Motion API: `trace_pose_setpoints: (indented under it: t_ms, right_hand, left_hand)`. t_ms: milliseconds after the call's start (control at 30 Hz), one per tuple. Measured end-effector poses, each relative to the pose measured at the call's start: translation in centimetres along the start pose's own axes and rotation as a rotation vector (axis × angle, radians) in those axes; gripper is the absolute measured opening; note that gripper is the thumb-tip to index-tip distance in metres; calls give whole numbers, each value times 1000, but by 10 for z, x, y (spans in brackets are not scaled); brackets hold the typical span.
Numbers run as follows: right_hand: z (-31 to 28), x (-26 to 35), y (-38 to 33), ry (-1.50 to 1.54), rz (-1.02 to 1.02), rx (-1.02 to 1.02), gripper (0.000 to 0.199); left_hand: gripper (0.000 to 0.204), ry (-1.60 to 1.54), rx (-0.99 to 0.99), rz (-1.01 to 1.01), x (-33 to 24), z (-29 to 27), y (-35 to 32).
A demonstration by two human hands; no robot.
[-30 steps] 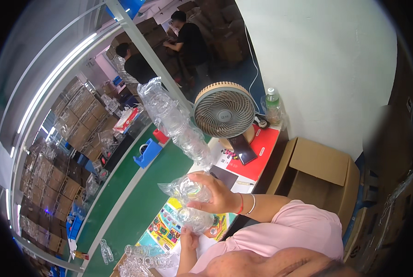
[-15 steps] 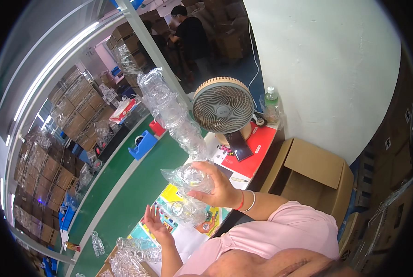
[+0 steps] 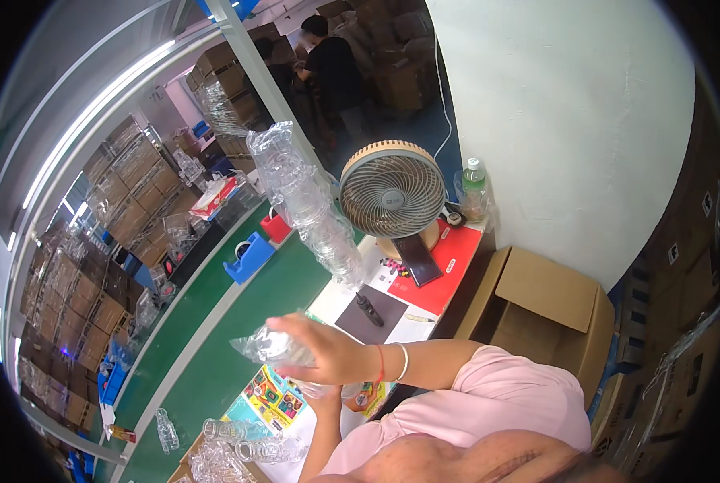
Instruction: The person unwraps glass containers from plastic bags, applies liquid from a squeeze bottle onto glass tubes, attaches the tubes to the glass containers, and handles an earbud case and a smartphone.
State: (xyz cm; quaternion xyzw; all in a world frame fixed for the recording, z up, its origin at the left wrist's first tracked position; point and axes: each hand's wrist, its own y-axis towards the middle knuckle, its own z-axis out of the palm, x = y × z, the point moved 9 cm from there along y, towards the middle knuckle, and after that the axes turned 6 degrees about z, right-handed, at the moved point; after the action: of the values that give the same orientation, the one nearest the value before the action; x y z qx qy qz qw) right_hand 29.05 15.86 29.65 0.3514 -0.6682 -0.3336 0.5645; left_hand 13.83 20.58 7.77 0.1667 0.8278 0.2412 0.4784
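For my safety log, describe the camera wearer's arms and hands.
The right hand is ungloved, with a thin red bracelet, a slim silvery bangle and, farther up, a loose pink sleeve. The left forearm shows no jewellery; the left hand is mostly hidden.

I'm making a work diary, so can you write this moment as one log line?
right grip: holding clear plastic package | left grip: partly hidden, hold unclear | around: fan, blue tape dispenser

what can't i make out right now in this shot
All in the head view:
- Left hand: fingers hidden behind the right hand.
- Clear wrapped bundle: partly covered by the right hand.
- Clear plastic pieces: pile cut off by the lower edge.
- Open cardboard box: lower part hidden by the pink sleeve.
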Motion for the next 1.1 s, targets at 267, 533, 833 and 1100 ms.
trace_pose_setpoints:
  t_ms: [267, 533, 833, 1100]
  right_hand:
    - [46, -31, -22, -67, 24, 141, 62]
    - [60, -63, -23, 105, 149, 328, 67]
    - [60, -77, -41, 108, 129, 406, 70]
    - [11, -96, -22, 441, 269, 203, 85]
  left_hand:
    - [66, -172, 148, -178, -16, 9, -21]
    - [55, -269, 340, -321, 24, 12, -39]
    - [54, -158, 358, -318, 20, 10, -37]
    - [56, -89, 443, -368, 11, 13, -25]
